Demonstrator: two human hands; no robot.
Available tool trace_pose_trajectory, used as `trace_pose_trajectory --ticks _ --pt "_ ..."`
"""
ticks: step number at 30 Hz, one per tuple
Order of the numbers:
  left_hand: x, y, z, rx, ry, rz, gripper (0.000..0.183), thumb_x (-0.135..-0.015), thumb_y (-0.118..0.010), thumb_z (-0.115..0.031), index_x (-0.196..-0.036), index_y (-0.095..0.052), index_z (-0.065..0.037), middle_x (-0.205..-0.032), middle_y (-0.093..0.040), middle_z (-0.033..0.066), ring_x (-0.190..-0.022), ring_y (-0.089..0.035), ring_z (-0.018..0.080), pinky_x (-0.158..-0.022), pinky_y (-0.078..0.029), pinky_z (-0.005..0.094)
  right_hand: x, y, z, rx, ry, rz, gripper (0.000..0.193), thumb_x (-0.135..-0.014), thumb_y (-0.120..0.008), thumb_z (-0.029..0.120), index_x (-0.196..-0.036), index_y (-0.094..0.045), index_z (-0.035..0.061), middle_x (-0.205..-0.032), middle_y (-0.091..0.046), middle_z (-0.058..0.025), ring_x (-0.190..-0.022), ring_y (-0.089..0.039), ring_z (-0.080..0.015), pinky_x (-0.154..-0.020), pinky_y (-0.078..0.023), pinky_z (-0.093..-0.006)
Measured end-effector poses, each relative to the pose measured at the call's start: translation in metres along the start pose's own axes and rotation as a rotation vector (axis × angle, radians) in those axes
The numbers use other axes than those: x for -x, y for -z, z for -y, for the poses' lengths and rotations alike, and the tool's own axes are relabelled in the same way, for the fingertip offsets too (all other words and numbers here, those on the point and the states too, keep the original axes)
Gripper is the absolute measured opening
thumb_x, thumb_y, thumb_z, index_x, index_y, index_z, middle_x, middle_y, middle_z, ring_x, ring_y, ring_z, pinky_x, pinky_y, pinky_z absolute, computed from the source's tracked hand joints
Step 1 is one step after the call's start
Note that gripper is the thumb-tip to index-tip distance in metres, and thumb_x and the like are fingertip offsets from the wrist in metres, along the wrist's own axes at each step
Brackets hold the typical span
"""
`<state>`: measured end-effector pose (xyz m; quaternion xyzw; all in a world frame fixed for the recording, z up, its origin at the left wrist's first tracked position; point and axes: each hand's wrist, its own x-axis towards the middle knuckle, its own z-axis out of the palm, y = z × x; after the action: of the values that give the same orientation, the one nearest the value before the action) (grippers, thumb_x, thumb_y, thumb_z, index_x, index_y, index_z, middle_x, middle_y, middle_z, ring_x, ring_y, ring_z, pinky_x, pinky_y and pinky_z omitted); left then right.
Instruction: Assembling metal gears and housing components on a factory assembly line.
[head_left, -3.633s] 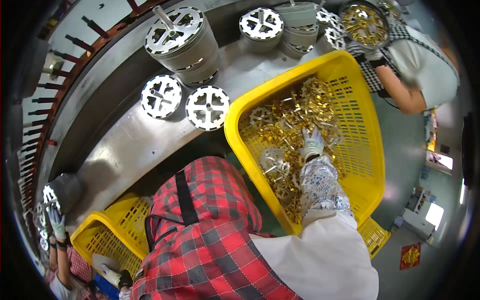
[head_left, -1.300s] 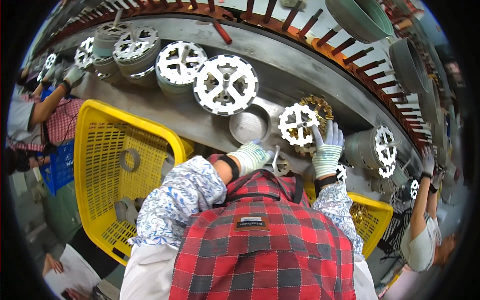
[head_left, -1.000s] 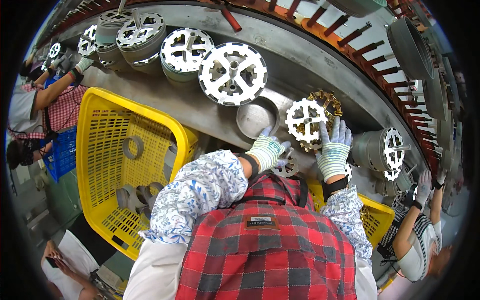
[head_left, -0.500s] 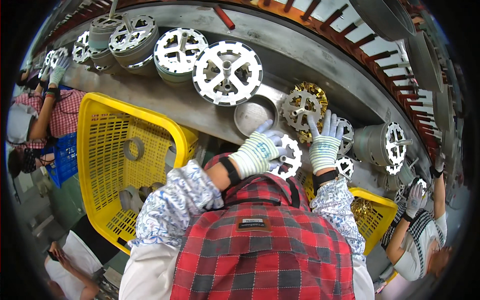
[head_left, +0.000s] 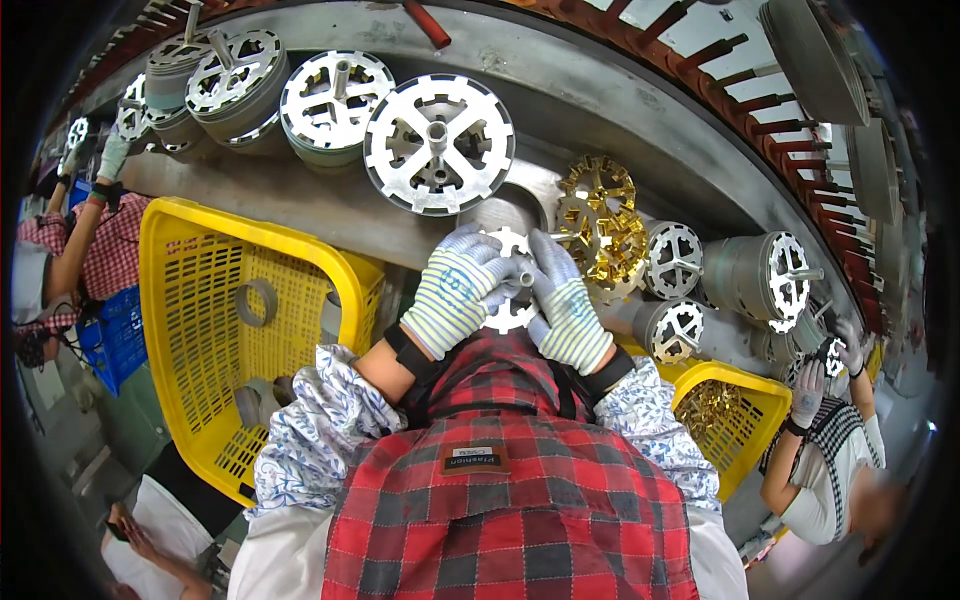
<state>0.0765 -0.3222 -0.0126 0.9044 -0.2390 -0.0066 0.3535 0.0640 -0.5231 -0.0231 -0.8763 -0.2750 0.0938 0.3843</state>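
A silver notched disc with a short central post (head_left: pixel 510 318) is between my two gloved hands, close in front of my chest. On its left side, my left hand (head_left: pixel 455 288) grips it with curled fingers near the post. My right hand (head_left: pixel 568 305) closes on the disc's right edge, thumb low and fingers toward the far side. The fingers partly cover the disc. Just beyond it is a round grey metal pan (head_left: pixel 508 212), half hidden. Gold toothed discs (head_left: pixel 612 235) lie to the right of my right hand.
Spoked silver discs on round drums (head_left: pixel 440 185) line the bench to the far left. More drums (head_left: pixel 755 280) lie at the right. A yellow basket (head_left: pixel 355 290) stands left, another (head_left: pixel 765 395) right. Red rods (head_left: pixel 715 48) line the rack. Co-workers are at both sides.
My right hand has moved left from beside the gold toothed discs to the silver disc. My left hand has shifted left with the disc, which both hands now hold.
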Motion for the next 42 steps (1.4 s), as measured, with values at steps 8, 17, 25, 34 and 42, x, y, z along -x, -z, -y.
trace_pose_trajectory --ticks 8,17,25,34,42 --pt "0.025 -0.011 0.02 0.073 0.101 -0.014 0.024 -0.075 -0.069 -0.019 -0.095 -0.066 -0.006 -0.091 -0.061 0.0136 -0.09 -0.058 0.0335 -0.083 -0.047 0.0438 -0.012 -0.043 0.001 -0.179 -0.098 -0.084 0.061 -0.064 -0.076 0.024 -0.117 -0.052 0.0064 -0.133 -0.044 -0.0268 -0.121 -0.043 -0.045 -0.103 -0.035 -0.0506" --pt "0.023 -0.043 0.042 0.718 0.712 -0.291 0.04 -0.087 -0.065 -0.018 -0.117 -0.053 0.005 -0.104 -0.062 0.0145 -0.095 -0.059 0.0189 -0.086 -0.047 0.0303 -0.003 -0.043 -0.035 -0.515 -0.235 -0.398 0.01 -0.072 -0.062 0.008 -0.07 -0.055 0.0009 -0.111 -0.06 -0.0242 -0.101 -0.058 -0.0368 -0.09 -0.045 -0.0425" --pt "0.025 -0.083 0.068 0.175 0.748 0.071 0.06 -0.085 -0.054 -0.019 -0.137 -0.035 0.005 -0.132 -0.043 0.0304 -0.125 -0.041 0.0431 -0.106 -0.034 0.0405 -0.023 -0.012 -0.044 -0.506 -0.318 -0.573 0.008 -0.079 -0.062 0.003 -0.075 -0.06 -0.0024 -0.121 -0.056 -0.025 -0.107 -0.058 -0.0327 -0.094 -0.045 -0.0387" --pt "0.058 -0.073 0.067 0.177 0.517 -0.092 0.054 -0.083 -0.048 -0.005 -0.136 -0.041 -0.003 -0.13 -0.049 0.0214 -0.112 -0.054 0.032 -0.096 -0.044 0.0363 -0.036 -0.052 -0.023 0.043 0.064 -0.393 0.015 -0.069 -0.067 0.014 -0.077 -0.058 0.0056 -0.114 -0.06 -0.0184 -0.11 -0.053 -0.041 -0.094 -0.04 -0.05" --pt "0.078 -0.063 0.063 1.04 0.922 -0.089 0.051 -0.098 -0.044 -0.036 -0.139 -0.041 -0.005 -0.13 -0.052 0.0175 -0.118 -0.051 0.0249 -0.101 -0.038 0.033 -0.039 -0.063 -0.016 0.087 0.046 -0.376 0.014 -0.067 -0.067 0.014 -0.069 -0.057 0.0042 -0.112 -0.061 -0.0192 -0.11 -0.053 -0.0419 -0.094 -0.04 -0.0507"
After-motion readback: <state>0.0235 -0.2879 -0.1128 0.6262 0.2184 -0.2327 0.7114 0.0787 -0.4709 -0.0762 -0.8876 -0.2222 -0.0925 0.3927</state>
